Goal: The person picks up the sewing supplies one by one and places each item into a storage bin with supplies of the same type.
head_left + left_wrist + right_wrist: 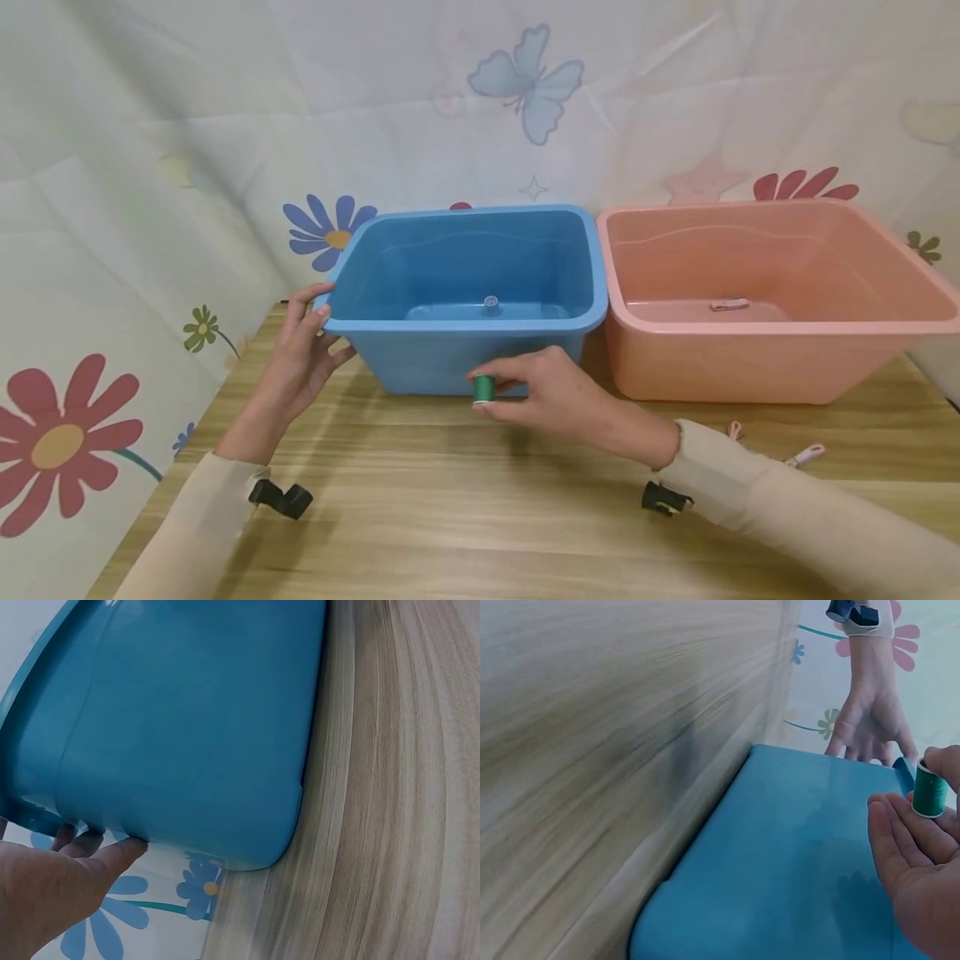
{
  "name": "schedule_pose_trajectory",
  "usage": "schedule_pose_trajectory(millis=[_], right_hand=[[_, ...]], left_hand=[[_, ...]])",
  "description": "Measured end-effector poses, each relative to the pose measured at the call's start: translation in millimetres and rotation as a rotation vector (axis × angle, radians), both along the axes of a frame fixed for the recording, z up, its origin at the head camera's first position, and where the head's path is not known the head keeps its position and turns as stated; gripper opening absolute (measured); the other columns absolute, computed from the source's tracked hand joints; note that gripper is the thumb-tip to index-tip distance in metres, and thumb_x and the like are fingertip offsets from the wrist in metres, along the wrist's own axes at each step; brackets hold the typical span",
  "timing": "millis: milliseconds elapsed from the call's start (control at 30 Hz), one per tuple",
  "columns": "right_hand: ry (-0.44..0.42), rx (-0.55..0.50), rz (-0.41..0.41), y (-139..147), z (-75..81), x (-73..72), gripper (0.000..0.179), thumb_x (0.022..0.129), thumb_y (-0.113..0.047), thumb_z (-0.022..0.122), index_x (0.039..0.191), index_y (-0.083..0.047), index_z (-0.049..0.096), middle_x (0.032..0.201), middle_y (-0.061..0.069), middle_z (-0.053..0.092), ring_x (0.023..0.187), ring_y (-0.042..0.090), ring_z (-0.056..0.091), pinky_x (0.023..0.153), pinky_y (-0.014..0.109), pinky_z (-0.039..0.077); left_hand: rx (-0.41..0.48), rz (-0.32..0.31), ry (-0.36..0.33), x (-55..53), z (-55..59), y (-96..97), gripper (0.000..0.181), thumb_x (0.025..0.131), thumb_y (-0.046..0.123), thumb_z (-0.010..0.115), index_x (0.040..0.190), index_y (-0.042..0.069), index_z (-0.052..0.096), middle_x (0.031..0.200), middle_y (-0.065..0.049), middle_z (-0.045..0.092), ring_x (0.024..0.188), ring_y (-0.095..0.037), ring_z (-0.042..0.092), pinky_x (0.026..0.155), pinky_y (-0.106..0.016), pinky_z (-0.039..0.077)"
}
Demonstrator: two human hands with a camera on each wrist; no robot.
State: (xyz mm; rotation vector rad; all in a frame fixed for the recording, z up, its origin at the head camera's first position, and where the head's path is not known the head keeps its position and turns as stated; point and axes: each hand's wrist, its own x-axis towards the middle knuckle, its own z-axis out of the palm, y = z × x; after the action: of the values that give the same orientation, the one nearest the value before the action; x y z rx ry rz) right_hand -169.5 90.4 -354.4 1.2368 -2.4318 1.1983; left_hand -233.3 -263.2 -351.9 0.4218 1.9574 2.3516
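My right hand [558, 396] pinches a small spool of green thread [484, 389] between thumb and fingers, in front of the blue bin [457, 325]. The right wrist view shows the green spool [929, 791] with white edges at its ends, the fingers stretched out beneath it. At the bin's left end, my left hand [303, 354] grips the rim, thumb at the top edge and other fingers against the outer wall. From the left wrist view, the fingers of that hand [56, 881] reach under the rim. Inside the blue bin lies a small pale spool-like piece [491, 302].
A pink bin [750, 362] stands right beside the blue one, with a small pinkish-white clip-like item [730, 305] on its floor. Near my right forearm, a similar item [806, 455] and a small pink one [735, 430] lie on the wooden table [450, 517]. A patterned curtain [420, 100] hangs behind.
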Motion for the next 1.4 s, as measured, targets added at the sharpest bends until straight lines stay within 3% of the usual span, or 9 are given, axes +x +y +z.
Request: schedule_pose_trajectory(millis=[433,700,1100,1400], right_hand=[[0.026,-0.030,-0.013,17,9.1,2.6,0.029,0.087,-0.020,0.082,0.114,-0.011,0.076,0.094,-0.008,0.076,0.086,0.001,0.072,0.079,0.028,0.058],[0.023,0.025,-0.020,24,13.3,9.3,0.030,0.088,-0.018,0.082,0.117,-0.012,0.076,0.097,-0.008,0.076,0.087,-0.001,0.071,0.077,0.021,0.057],[0.087,-0.048,-0.019,33,23.5,13.2,0.030,0.087,-0.019,0.082,0.116,-0.013,0.075,0.103,-0.008,0.076,0.090,-0.001,0.072,0.080,0.019,0.055],[0.090,0.008,-0.045,40,31.4,15.6,0.033,0.085,-0.021,0.084,0.116,-0.013,0.076,0.095,-0.010,0.076,0.085,-0.001,0.071,0.074,0.018,0.056]], left_hand=[[-0.004,0.000,0.012,-2.3,4.1,2.2,0.033,0.109,0.023,0.044,0.140,0.031,0.039,0.162,-0.006,0.018,0.142,-0.039,0.037,0.095,-0.041,0.050],[-0.001,-0.003,0.014,-0.6,3.7,1.8,0.033,0.109,0.021,0.043,0.140,0.031,0.039,0.162,-0.007,0.016,0.143,-0.041,0.033,0.095,-0.040,0.051],[-0.006,0.015,-0.001,1.1,1.8,-0.2,0.033,0.108,0.023,0.045,0.140,0.032,0.039,0.162,-0.006,0.017,0.144,-0.039,0.034,0.095,-0.041,0.049],[0.001,0.012,-0.007,0.3,0.3,0.7,0.032,0.108,0.022,0.045,0.139,0.032,0.039,0.162,-0.005,0.016,0.143,-0.038,0.035,0.096,-0.041,0.049]])
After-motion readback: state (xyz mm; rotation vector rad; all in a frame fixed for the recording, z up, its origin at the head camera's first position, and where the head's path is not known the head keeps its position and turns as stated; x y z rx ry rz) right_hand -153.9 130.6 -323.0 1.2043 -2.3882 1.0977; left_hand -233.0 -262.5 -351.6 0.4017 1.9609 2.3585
